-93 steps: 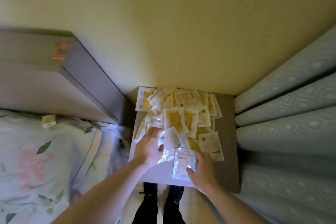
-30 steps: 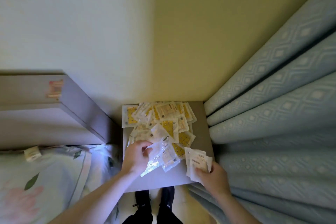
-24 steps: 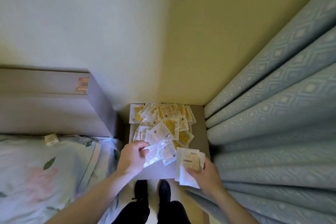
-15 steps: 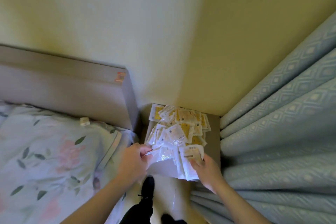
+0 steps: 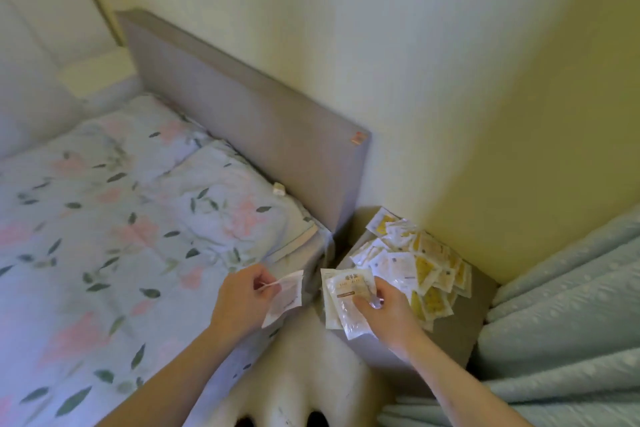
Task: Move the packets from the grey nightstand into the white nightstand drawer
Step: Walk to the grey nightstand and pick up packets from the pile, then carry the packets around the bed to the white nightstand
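Since half a second ago my view has swung to the left, so much more of the bed (image 5: 104,218) now shows, and both hands have come off the pile. My left hand (image 5: 242,298) has moved out over the bed edge and pinches one white packet (image 5: 285,295) by its upper corner, between thumb and fingers. My right hand (image 5: 384,312) is closed around a small stack of packets (image 5: 346,302), thumb on top and fingers below, at the near edge of the grey nightstand (image 5: 464,315). Many more packets lie in a loose pile (image 5: 415,260) on that nightstand, against the wall. I cannot see the white nightstand.

I judge that the packets are very light, thin and soft, with smooth film that slides easily, so a stack can fan out and slip. It is better to grip them flat across the middle, or firmly on a sealed edge. Both forearms reach forward, with the wrists turned a little inward.
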`<state>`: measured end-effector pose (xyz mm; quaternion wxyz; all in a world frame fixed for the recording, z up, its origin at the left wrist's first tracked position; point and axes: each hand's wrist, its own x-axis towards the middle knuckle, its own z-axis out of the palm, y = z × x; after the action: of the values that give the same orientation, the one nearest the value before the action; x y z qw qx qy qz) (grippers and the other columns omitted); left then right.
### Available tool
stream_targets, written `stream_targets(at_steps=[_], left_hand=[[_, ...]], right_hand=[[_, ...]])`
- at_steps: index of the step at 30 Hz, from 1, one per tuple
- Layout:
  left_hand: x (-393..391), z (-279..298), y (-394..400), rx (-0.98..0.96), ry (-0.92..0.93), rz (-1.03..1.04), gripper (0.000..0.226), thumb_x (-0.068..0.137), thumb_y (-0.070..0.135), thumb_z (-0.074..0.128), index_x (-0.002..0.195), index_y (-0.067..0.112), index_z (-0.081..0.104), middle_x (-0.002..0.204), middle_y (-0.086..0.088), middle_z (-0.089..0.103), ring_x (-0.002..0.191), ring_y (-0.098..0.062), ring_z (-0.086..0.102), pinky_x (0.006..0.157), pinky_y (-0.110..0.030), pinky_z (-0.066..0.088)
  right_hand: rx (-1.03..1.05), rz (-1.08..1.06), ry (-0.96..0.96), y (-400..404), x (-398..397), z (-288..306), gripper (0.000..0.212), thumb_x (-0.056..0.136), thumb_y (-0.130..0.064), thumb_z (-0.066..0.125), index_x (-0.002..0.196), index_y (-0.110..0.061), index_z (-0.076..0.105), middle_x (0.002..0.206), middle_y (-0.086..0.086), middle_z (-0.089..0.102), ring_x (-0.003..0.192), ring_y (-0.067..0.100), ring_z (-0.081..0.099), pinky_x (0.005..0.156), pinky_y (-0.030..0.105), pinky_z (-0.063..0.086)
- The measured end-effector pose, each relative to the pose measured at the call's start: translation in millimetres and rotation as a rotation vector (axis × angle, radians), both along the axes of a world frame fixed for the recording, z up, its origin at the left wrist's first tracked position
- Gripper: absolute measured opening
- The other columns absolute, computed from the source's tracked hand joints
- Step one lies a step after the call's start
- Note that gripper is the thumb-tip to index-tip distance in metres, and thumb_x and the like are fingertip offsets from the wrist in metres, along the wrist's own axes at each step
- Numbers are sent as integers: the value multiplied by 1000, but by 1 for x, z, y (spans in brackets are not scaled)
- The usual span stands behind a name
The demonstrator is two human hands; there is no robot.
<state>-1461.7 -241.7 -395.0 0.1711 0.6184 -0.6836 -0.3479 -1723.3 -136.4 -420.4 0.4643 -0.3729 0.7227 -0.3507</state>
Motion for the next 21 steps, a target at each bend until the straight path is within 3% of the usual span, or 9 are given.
stream_targets(at_steps=[5, 7, 9, 11, 15, 21], left_hand=[[102, 23, 39, -27, 8, 192, 22, 87, 20, 76, 71, 25, 62, 67, 9, 65, 66, -6, 60, 57, -17, 42], [150, 30, 60, -36, 17, 286, 26, 86, 17, 76, 68, 26, 60, 64, 8, 64, 64, -8, 59, 56, -20, 42], [202, 36, 86, -48, 36, 395, 27, 85, 15, 76, 68, 26, 59, 63, 7, 63, 64, -10, 59, 58, -25, 43], [255, 42, 114, -50, 76, 496, 26, 85, 12, 77, 70, 26, 61, 67, 7, 66, 67, -12, 61, 62, -27, 46], [365, 52, 177, -66, 80, 652, 19, 86, 14, 75, 80, 29, 66, 77, 12, 71, 75, -10, 65, 66, -27, 51], [529, 69, 270, -117, 4, 816, 18, 87, 17, 73, 87, 35, 67, 83, 18, 72, 77, -4, 66, 61, -23, 49]], right_hand=[[-69, 238, 7, -26, 89, 27, 20, 94, -27, 69, 113, -36, 69, 104, -19, 75, 98, 2, 72, 78, 24, 61], [-92, 320, 21, -33, 136, 37, 22, 94, -26, 69, 115, -33, 69, 105, -16, 76, 99, 5, 72, 84, 28, 61], [-99, 406, -1, -36, 191, 45, 21, 94, -19, 68, 111, -31, 72, 102, -10, 78, 96, 10, 74, 80, 32, 63], [-118, 468, 14, -35, 248, 47, 17, 90, -19, 69, 104, -27, 74, 97, -3, 79, 93, 20, 75, 79, 44, 63], [-151, 647, 36, -13, 370, 53, 12, 90, -18, 69, 97, -26, 73, 88, -2, 78, 77, 11, 70, 77, 38, 58], [-218, 831, 5, 32, 552, 72, 17, 88, -18, 67, 97, -30, 73, 91, -7, 77, 83, 21, 73, 79, 44, 60]])
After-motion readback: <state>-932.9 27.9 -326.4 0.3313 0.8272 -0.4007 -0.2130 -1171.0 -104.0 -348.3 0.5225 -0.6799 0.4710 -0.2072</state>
